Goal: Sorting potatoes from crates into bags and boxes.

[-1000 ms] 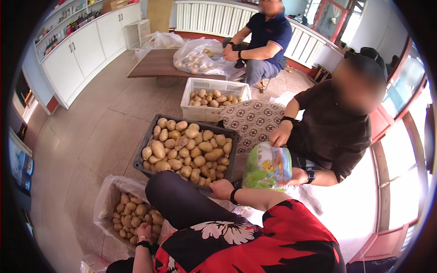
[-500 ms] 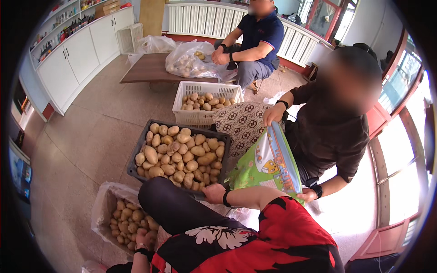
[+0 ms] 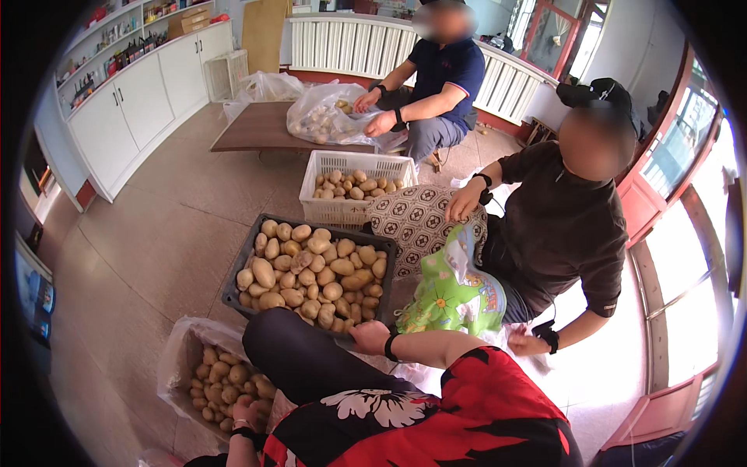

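Note:
My left hand is down among the potatoes in a box with a clear plastic liner. Its fingers are curled in, and what they hold, if anything, is hidden. At the near right edge of a black crate full of larger potatoes, my right hand rests with its fingers bent over the rim. A green printed bag lies crumpled in the lap of the person beside me, to the right of the crate.
Beyond the black crate stands a white crate with potatoes, beside a patterned cloth. Another person handles a clear plastic bag on a low brown table. White cabinets line the left wall.
The person on the right has let go of the green bag, which has sunk into their lap. The farther person's hands have moved apart over the clear bag. My hands have stayed in place.

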Demonstrator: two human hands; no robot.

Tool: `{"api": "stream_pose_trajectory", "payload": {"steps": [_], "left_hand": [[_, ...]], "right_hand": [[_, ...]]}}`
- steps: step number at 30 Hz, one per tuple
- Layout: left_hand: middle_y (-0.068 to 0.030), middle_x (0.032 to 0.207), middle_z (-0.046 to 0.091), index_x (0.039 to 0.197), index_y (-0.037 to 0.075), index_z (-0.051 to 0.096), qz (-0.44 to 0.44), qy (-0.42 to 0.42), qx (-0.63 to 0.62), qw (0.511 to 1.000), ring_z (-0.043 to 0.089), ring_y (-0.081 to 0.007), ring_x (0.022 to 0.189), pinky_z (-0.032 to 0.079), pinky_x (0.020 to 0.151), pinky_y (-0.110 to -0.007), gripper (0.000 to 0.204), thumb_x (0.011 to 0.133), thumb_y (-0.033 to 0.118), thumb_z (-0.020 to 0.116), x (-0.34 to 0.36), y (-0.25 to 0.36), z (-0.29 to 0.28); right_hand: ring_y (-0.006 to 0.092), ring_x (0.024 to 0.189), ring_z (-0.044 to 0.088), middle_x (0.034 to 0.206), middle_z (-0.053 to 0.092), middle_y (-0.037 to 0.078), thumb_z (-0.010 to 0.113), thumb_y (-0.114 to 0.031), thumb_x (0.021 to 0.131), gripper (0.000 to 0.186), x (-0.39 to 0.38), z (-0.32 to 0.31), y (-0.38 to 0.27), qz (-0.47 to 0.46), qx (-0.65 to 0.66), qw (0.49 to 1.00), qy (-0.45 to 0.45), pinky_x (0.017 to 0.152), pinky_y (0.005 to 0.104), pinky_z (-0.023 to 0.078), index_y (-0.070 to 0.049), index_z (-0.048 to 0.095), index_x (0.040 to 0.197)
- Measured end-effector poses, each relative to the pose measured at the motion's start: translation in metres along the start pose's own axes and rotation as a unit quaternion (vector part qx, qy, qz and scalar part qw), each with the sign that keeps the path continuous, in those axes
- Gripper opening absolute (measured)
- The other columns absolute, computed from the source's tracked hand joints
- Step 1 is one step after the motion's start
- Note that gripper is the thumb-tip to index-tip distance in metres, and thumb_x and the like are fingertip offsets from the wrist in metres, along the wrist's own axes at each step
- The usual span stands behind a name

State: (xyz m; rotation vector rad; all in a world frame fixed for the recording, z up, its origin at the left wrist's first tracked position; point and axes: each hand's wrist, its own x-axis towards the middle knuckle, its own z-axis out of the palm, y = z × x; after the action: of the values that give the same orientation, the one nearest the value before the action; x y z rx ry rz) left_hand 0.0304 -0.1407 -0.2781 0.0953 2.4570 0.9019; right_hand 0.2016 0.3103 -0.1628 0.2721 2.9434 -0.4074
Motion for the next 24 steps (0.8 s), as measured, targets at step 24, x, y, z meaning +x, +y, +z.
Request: {"api": "stream_pose_trajectory", "payload": {"steps": [24], "left_hand": [[-0.0122, 0.09, 0.068, 0.097, 0.005, 0.065, 0.026, 0.018, 0.12, 0.992, 0.065, -0.0236, 0.084, 0.051, 0.075, -0.034, 0.029, 0.074, 0.023, 0.064, -0.002, 0.002, 0.003]], "right_hand": [[0.0304, 0.077, 0.064, 0.079, 0.064, 0.013, 0.058, -0.032, 0.075, 0.028, 0.003, 0.009, 0.002, 0.007, -0.007, 1.0, 0.0, 0.067, 0.0429, 0.05, -0.007, 0.059, 0.088]]}}
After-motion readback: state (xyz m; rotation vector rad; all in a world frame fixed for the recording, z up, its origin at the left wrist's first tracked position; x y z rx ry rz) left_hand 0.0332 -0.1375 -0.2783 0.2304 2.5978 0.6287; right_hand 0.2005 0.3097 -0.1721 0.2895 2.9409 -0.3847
